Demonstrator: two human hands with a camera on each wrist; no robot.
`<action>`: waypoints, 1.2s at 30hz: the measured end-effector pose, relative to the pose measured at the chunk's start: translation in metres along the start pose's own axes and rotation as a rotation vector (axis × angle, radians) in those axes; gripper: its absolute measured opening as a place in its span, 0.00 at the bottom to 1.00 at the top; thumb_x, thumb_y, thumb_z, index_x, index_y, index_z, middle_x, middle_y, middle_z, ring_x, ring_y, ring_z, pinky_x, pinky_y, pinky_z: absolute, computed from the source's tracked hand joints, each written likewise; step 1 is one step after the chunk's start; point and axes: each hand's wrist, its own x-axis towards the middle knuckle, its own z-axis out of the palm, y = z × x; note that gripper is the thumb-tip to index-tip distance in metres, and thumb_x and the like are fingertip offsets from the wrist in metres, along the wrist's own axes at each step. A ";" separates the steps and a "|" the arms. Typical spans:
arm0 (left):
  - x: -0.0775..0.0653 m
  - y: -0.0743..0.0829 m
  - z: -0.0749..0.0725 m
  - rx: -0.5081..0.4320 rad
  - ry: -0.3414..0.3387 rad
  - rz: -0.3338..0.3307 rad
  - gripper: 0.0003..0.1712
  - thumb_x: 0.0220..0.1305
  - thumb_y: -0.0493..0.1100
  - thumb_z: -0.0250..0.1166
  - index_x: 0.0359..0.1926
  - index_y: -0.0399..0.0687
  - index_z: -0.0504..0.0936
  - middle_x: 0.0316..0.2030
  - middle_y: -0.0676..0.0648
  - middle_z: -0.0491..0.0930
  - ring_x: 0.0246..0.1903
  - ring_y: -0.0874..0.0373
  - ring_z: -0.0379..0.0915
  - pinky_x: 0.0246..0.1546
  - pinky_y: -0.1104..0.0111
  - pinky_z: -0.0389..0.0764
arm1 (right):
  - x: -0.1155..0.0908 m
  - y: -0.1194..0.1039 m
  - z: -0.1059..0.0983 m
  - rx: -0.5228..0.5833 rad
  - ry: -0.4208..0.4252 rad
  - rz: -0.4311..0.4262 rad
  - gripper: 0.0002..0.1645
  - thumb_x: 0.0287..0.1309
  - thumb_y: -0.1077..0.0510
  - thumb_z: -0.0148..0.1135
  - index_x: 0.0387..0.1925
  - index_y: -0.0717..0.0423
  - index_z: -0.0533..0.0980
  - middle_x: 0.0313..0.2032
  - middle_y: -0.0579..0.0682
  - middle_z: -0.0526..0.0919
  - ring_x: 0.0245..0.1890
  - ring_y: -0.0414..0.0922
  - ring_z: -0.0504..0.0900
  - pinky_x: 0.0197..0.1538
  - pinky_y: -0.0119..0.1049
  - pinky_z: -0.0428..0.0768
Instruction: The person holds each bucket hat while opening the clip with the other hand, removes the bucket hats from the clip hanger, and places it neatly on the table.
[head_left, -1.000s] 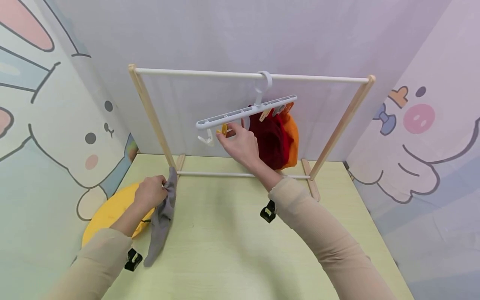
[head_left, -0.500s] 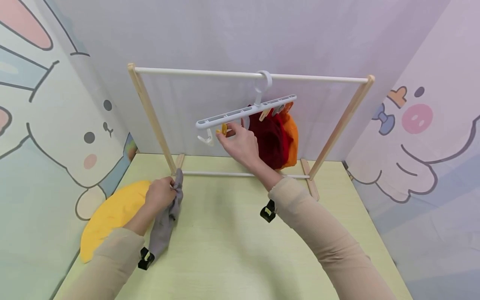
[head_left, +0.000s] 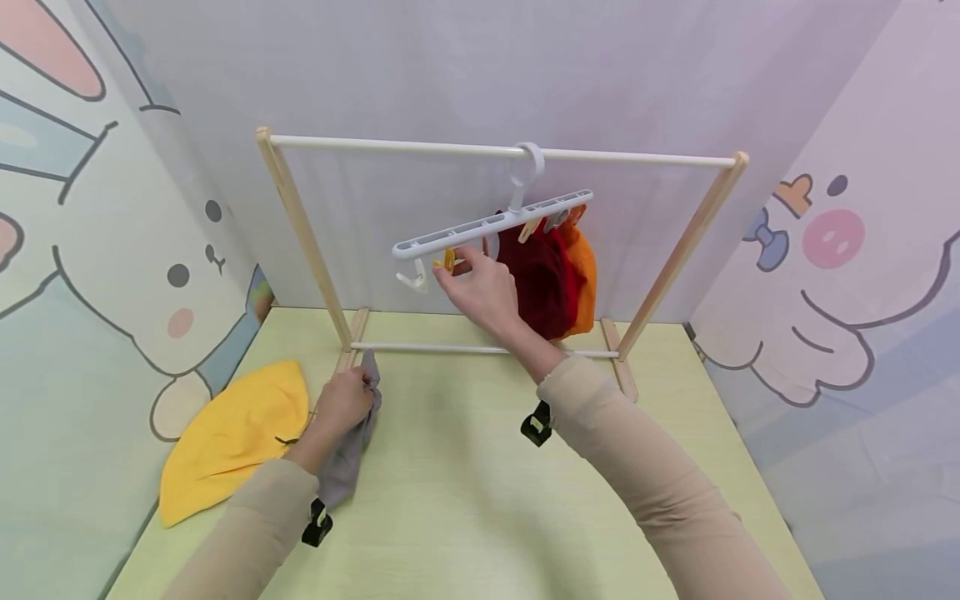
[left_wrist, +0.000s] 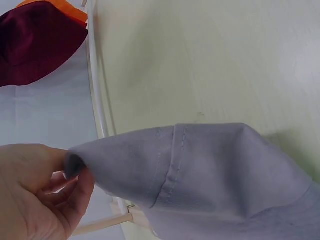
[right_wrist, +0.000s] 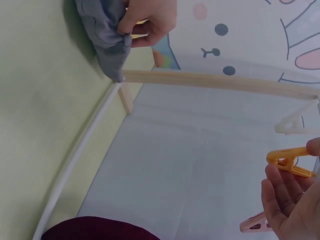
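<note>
My left hand (head_left: 345, 398) pinches the edge of a grey cloth hat (head_left: 345, 467), which hangs over the table. Its stitched brim (left_wrist: 167, 165) runs away from the fingertips in the left wrist view. Higher up, my right hand (head_left: 483, 287) pinches a yellow clothes peg (right_wrist: 287, 154) between thumb and fingers, under the left half of a white hanger (head_left: 450, 237). Left of that peg dangles a white peg (head_left: 414, 277). A pink peg (right_wrist: 254, 223) hangs beside the right hand. The grey hat is apart from the yellow peg.
A rack with a white rail (head_left: 375, 145) bears the hanger by its hook. Dark red (head_left: 534, 279) and orange (head_left: 585, 275) cloth items hang pegged on its right half. A yellow hat (head_left: 232, 437) lies on the table, left. Wooden posts (head_left: 303, 233) flank the hanger.
My left hand has moved right with the grey hat, away from the yellow hat, which shows more fully now. The right hand stays at the yellow peg.
</note>
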 end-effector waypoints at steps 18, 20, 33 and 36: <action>0.001 0.007 0.037 0.116 0.023 -0.016 0.06 0.50 0.44 0.56 0.28 0.48 0.77 0.23 0.48 0.76 0.20 0.54 0.68 0.20 0.60 0.67 | -0.001 0.000 0.001 0.012 -0.002 0.015 0.15 0.48 0.40 0.55 0.34 0.41 0.75 0.27 0.39 0.81 0.24 0.36 0.74 0.26 0.31 0.69; 0.000 0.008 0.042 0.086 0.013 -0.025 0.07 0.51 0.43 0.56 0.30 0.45 0.77 0.24 0.46 0.77 0.20 0.54 0.69 0.20 0.61 0.69 | -0.001 0.000 0.001 0.011 -0.002 0.014 0.15 0.48 0.40 0.55 0.34 0.41 0.75 0.27 0.39 0.81 0.24 0.36 0.74 0.26 0.31 0.69; -0.003 0.011 0.067 0.004 0.019 -0.056 0.11 0.50 0.43 0.59 0.35 0.42 0.76 0.31 0.44 0.78 0.28 0.49 0.74 0.26 0.58 0.73 | -0.001 -0.001 0.001 0.027 0.000 -0.002 0.15 0.48 0.41 0.56 0.35 0.43 0.75 0.27 0.40 0.81 0.23 0.37 0.75 0.25 0.31 0.69; -0.002 0.011 0.071 0.006 0.008 -0.070 0.11 0.50 0.44 0.59 0.35 0.43 0.77 0.31 0.45 0.78 0.30 0.49 0.74 0.27 0.57 0.72 | -0.001 -0.001 0.002 0.029 -0.002 0.002 0.15 0.48 0.41 0.56 0.35 0.42 0.75 0.27 0.40 0.81 0.23 0.37 0.75 0.25 0.31 0.69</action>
